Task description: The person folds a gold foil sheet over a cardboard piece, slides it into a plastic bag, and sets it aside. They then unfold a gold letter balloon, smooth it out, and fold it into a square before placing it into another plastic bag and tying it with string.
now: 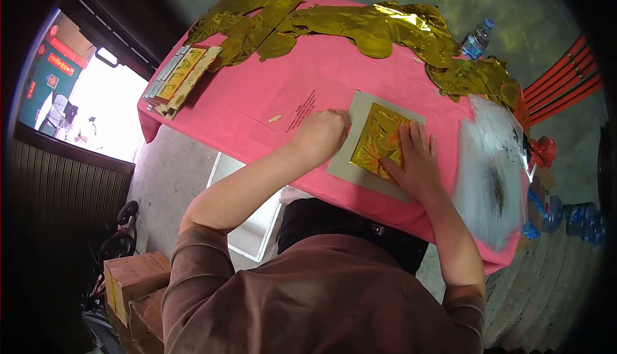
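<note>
A gold foil sheet (373, 137) with faint red-orange marks lies on a larger grey board (348, 161) near the table's front edge. My right hand (421, 164) rests flat over the foil's right side, fingers stretched and slightly apart. At the board's left edge, my left hand (321, 137) is closed in a fist; whatever its fingers hold, if anything, is hidden. Just left of that fist, a clear plastic sheet (273, 100) with small printed text lies on the pink tablecloth (244, 123). A small pale scrap (276, 118) sits on it.
Crumpled gold foil (340, 26) runs along the far edge, near a water bottle (477, 40). Stacked packets in an open carton (180, 81) stand at the far left. Clear plastic bags (491, 174) lie at right. Below are a white bin (257, 232) and cardboard boxes (136, 277).
</note>
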A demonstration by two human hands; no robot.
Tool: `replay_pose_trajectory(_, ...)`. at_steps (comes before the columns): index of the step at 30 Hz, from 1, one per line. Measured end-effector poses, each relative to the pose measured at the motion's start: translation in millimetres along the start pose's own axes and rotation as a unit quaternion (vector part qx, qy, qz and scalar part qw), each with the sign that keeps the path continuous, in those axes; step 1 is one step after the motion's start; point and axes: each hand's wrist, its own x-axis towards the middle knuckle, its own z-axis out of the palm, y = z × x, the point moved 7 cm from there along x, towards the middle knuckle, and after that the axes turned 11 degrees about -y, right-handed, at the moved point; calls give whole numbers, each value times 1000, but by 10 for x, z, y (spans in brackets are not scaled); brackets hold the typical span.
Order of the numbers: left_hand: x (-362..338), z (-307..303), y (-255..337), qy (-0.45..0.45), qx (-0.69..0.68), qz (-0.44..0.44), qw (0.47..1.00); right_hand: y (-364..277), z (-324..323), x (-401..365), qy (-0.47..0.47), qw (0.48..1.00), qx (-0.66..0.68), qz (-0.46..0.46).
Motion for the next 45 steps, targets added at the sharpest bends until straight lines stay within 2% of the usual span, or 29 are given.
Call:
replay_pose_trajectory(6,-98,7,-76,-52,-83,-35,995,5,12,-2,-3,1000,-6,1)
replay_pose_trajectory(15,-103,-41,-11,-93,-121,-52,987,4,16,3,10,1000,-9,-4)
replay_pose_trajectory(25,-42,107,183,-54,-115,-50,991,-13,-8,-8,12,1000,-7,-1)
replay_pose_trajectory(30,79,149,178,-49,-47,-71,995,-9,-8,-6,10,1000,-6,1)
replay_pose_trajectory(34,127,90,143,-44,-56,-42,997,-25,-27,-10,-10,1000,-11,3)
replay_pose_trajectory(36,124,-17,88,-3,-105,-71,992,-19,-21,-12,-19,1000,-14,5)
replay_pose_trajectory(40,165,5,135,-6,-109,-84,990,-26,-23,-7,-16,1000,-5,1)
replay_pose_trajectory(42,175,123,223,-35,-84,-43,995,-30,-13,-5,-16,1000,-3,2)
replay_pose_trajectory(45,177,200,256,-27,-50,-41,998,-10,-26,-9,-17,1000,-3,6)
